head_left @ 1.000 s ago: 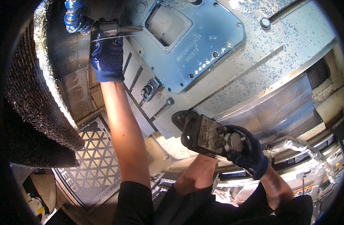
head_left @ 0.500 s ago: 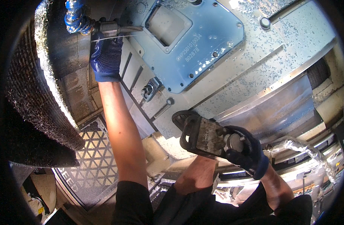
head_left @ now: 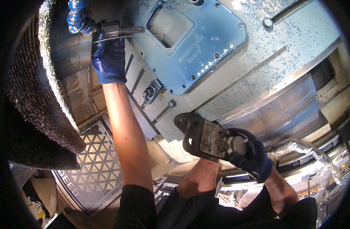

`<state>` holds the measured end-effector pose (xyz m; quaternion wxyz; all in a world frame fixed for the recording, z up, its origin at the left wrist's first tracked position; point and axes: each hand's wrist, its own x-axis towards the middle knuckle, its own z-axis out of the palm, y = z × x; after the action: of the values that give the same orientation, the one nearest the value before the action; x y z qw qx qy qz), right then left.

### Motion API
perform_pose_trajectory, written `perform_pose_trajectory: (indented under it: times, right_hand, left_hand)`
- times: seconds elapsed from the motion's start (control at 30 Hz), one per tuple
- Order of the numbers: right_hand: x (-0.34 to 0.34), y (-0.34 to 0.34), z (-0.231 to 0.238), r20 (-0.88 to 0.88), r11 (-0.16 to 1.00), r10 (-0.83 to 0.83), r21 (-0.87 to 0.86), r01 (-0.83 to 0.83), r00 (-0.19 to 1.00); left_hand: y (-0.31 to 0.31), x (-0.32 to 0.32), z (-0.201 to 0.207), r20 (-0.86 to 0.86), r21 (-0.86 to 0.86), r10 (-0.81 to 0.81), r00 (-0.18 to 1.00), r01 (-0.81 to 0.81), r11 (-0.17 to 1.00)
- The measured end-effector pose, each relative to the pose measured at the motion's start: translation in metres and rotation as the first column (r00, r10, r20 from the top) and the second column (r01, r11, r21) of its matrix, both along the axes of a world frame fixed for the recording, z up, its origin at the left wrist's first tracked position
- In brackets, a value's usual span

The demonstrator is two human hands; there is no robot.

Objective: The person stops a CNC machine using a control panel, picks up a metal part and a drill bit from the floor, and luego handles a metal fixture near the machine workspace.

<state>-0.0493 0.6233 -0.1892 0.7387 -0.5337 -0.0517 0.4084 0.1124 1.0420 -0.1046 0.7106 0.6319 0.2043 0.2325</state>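
My left hand (head_left: 109, 59), in a blue dotted glove, reaches up at the upper left, just below a metal cylinder (head_left: 111, 28) with a slender rod (head_left: 132, 31) pointing right. Its fingers curl away from view, so what they hold is hidden. A thin pale line crosses the top of the glove toward the plate; I cannot tell whether it is wire or liquid. In a dark blue glove, my right hand (head_left: 252, 154) grips a grimy handheld control pendant (head_left: 211, 141) with a round knob. The wet blue metal plate (head_left: 209, 36) has a square opening by the rod.
Metal chips lie over the pale machine bed (head_left: 255, 72). A clamp (head_left: 153, 91) with a bolt sits at the plate's lower left corner, and a round peg (head_left: 267, 23) stands to the right. A blue segmented hose (head_left: 76, 17) hangs at upper left, above a dark ribbed cover (head_left: 41, 99).
The view has shifted slightly. The thin pale line by my left glove now bows upward and reaches farther over the plate. My right hand keeps its grip on the pendant.
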Motion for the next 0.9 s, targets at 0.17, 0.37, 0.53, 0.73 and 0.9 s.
perform_pose_trajectory:
  times: [0.17,0.37,0.53,0.73,0.9]
  right_hand:
    - [0.005,0.000,0.003,0.012,1.000,0.021,0.021,-0.022,1.000]
    - [0.006,0.000,0.005,0.031,0.999,0.034,0.011,-0.034,0.999]
    - [0.004,0.000,0.000,0.015,0.999,0.006,0.033,-0.006,1.000]
    - [0.001,0.000,-0.002,0.033,1.000,-0.001,0.027,0.000,0.999]
    - [0.004,0.000,-0.002,0.061,1.000,0.013,-0.018,-0.012,0.998]
  left_hand:
    - [0.000,0.001,0.000,-0.002,0.025,-0.029,1.000,0.029,0.999]
    - [0.040,-0.006,-0.004,-0.197,0.501,-0.201,0.960,0.275,0.821]
    - [0.022,-0.001,-0.004,0.006,-0.007,-0.128,0.992,0.128,0.992]
    - [0.012,-0.001,-0.002,0.015,0.000,-0.090,0.996,0.090,0.996]
    - [0.011,-0.001,-0.002,0.018,0.003,-0.103,0.995,0.103,0.995]
